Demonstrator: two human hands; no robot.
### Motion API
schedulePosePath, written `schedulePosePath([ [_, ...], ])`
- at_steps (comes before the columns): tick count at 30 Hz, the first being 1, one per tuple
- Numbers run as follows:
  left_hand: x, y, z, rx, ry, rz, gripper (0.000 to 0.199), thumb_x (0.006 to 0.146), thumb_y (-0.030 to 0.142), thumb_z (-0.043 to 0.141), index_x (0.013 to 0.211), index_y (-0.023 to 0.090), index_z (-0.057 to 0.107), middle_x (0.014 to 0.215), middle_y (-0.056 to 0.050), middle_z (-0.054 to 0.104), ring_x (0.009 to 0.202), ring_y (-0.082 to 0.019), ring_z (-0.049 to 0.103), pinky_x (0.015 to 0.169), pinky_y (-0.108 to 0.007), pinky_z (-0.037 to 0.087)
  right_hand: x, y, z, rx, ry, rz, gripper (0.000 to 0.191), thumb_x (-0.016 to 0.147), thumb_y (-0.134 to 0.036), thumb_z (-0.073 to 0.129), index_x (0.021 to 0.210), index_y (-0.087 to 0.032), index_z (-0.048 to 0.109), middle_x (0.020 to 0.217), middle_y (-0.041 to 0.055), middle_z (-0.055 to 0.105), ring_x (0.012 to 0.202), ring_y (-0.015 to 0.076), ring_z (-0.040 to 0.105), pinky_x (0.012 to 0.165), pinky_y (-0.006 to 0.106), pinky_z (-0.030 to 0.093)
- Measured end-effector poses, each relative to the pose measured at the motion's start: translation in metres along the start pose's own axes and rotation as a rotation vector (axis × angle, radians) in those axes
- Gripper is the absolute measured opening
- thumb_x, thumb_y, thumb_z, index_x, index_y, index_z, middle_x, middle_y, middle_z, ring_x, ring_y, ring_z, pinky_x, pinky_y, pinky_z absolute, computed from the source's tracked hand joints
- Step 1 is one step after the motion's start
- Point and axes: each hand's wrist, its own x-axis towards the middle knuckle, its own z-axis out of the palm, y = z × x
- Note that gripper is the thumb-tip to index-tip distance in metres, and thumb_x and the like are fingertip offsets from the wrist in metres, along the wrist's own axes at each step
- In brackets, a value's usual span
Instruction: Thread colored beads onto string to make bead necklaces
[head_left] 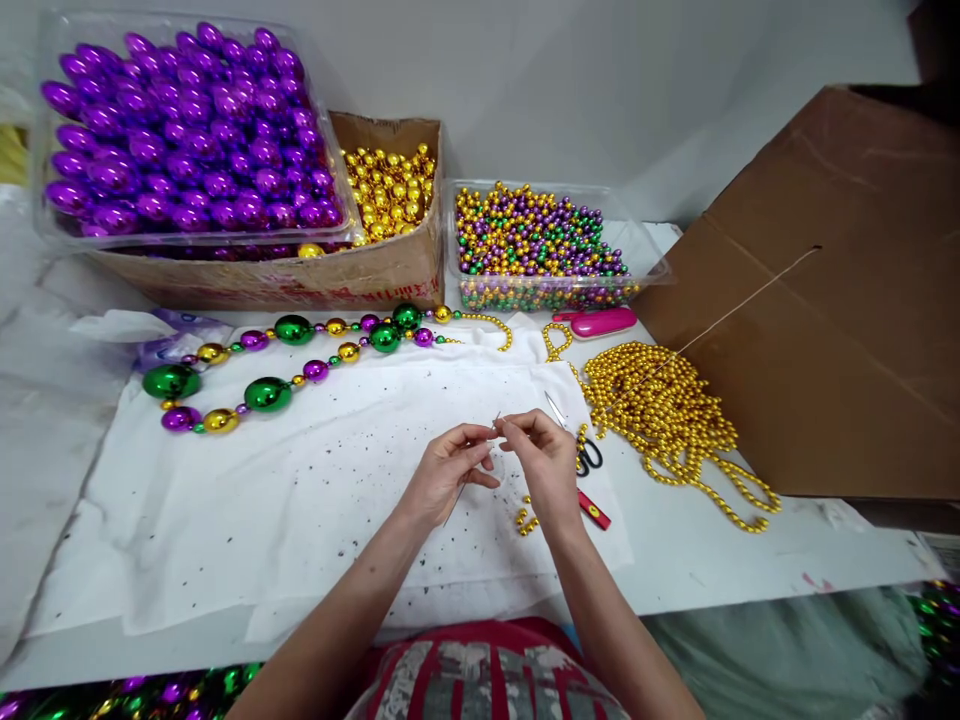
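My left hand [455, 468] and my right hand [541, 455] meet at the fingertips over the white cloth [300, 510]. The left thumb and index finger pinch a thin thread or needle, whose end slants down below the palm. My right fingertips pinch the same fine piece, with a small tip poking up between the hands. Black-handled scissors [589, 458] lie partly behind my right hand, and a red tool [594, 510] rests beside its wrist. Short gold bead pieces [527, 517] are near that wrist. A strand of green, purple and gold beads [268, 394] lies at the left.
Behind are a clear tub of purple ovals [187, 130], a cardboard box [360, 275] with gold beads and a tray of small mixed beads [540, 240]. Gold bead strings [656, 395] and a pink case [604, 321] lie right, before a large carton [825, 300] with a string.
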Motion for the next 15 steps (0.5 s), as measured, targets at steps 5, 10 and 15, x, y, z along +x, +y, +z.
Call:
schedulePosePath([
  [5, -0.0014, -0.0018, -0.0027, 0.008, 0.011, 0.007, 0.020, 0.074, 0.026, 0.070, 0.092, 0.016, 0.068, 0.093, -0.005, 0.060, 0.071, -0.012, 0.054, 0.058, -0.031, 0.060, -0.0005, 0.0010, 0.0021, 0.010, -0.010, 0.027, 0.010, 0.077, -0.026, 0.062, 0.071, -0.019, 0.065, 0.076, 0.0022, 0.068, 0.073, 0.0172, 0.061, 0.066, 0.030, 0.049],
  [10, -0.0020, -0.0023, -0.0051, 0.020, 0.023, 0.006, 0.020, 0.074, 0.026, 0.070, 0.091, 0.016, 0.067, 0.089, -0.004, 0.060, 0.071, -0.012, 0.054, 0.058, -0.032, 0.060, -0.0013, 0.0028, 0.0038, 0.008, -0.021, 0.043, 0.009, 0.077, -0.025, 0.061, 0.072, -0.018, 0.065, 0.075, 0.0021, 0.068, 0.074, 0.0175, 0.061, 0.067, 0.031, 0.048],
  [15, -0.0016, -0.0024, -0.0053, 0.030, 0.030, 0.000, 0.021, 0.073, 0.026, 0.071, 0.091, 0.015, 0.067, 0.083, -0.003, 0.059, 0.070, -0.012, 0.054, 0.058, -0.032, 0.059, -0.0007, 0.0045, 0.0039, 0.008, -0.024, 0.042, 0.009, 0.077, -0.025, 0.061, 0.071, -0.018, 0.065, 0.073, 0.0014, 0.067, 0.073, 0.0172, 0.061, 0.067, 0.030, 0.048],
])
